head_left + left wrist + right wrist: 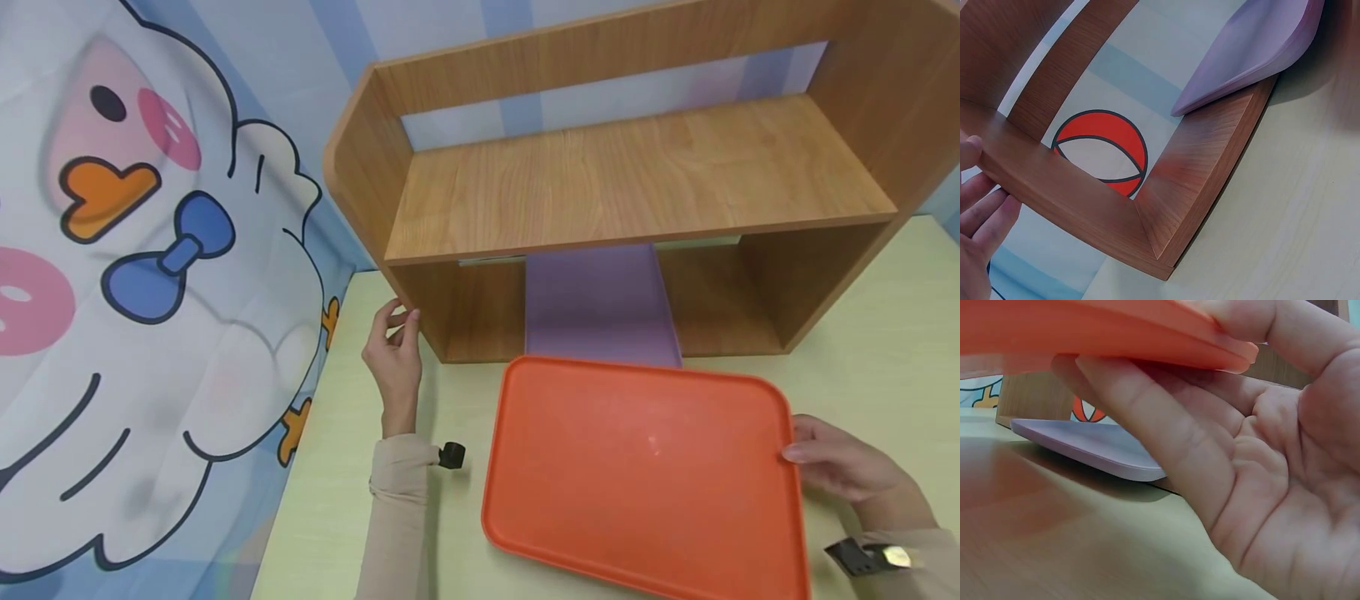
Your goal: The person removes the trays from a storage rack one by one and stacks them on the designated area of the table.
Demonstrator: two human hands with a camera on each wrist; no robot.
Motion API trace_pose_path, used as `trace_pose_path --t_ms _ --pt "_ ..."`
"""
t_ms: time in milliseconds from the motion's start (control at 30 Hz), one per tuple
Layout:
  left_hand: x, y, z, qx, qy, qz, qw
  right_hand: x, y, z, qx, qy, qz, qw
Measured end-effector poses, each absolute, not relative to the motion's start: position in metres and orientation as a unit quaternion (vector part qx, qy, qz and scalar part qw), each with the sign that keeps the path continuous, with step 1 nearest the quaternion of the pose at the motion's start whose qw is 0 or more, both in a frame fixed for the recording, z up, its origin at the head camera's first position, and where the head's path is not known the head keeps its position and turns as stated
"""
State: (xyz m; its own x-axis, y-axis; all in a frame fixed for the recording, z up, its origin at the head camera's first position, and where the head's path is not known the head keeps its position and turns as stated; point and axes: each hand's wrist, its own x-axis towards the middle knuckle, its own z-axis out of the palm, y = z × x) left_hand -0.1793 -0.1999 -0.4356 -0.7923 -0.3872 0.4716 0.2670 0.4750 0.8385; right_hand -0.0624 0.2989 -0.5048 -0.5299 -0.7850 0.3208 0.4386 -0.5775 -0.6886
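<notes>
By its right edge, my right hand [847, 462] holds a red-orange rectangular tray [637, 475], thumb on top and fingers underneath. The right wrist view shows this tray [1116, 334] raised over the table. A two-level wooden shelf [637, 179] stands behind it. My left hand [393, 358] grips the front edge of the shelf's left side panel; in the left wrist view, the thumb and fingers [994, 219] lie on either side of that panel [1079, 194]. A purple tray [600, 304] sits in the lower compartment, its front end sticking out past the base and partly hidden behind the orange tray.
The pale table [322, 492] carries the shelf. To the left hangs a cloth [247, 367] printed with a white cartoon bird. A striped blue and white backdrop [435, 33] is behind the shelf. Each sleeve has a small black device [452, 455] at the wrist.
</notes>
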Motion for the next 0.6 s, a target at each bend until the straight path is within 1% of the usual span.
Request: trace_pose_path --t_ms 600 --pt "-0.18 -0.201 -0.438 0.037 -0.799 -0.507 0.323 -0.075 0.279 -0.506 -0.327 0.28 -0.804 0.41"
